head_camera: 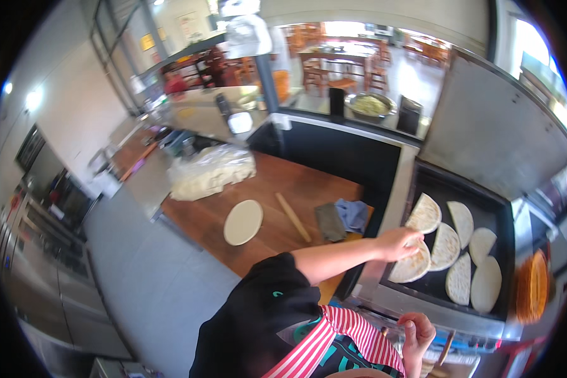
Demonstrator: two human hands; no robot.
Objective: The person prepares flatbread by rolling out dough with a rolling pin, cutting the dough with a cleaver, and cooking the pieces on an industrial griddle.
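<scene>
My left hand (401,243) reaches across to the black griddle (439,295). Its fingers pinch the upper edge of a browned, folded-looking flatbread (410,268) at the griddle's near left corner. Several more pale flatbreads lie on the griddle, most half-moon shaped, among them a spotted one (424,214) just above my hand and a smoother oval one (485,284) at the right. My right hand (418,330) is curled in front of the griddle's front edge, with nothing visible in it. A thin round of raw dough (243,222) and a wooden rolling pin (293,217) lie on the wooden board (269,177).
A large dough mass (212,175) under clear plastic sits at the board's far left. Cloths (352,215) lie at its right. The griddle's raised metal lid (496,123) stands behind it. A bowl of shredded food (369,105) rests on the ledge. An orange-brown round stack (533,287) is right.
</scene>
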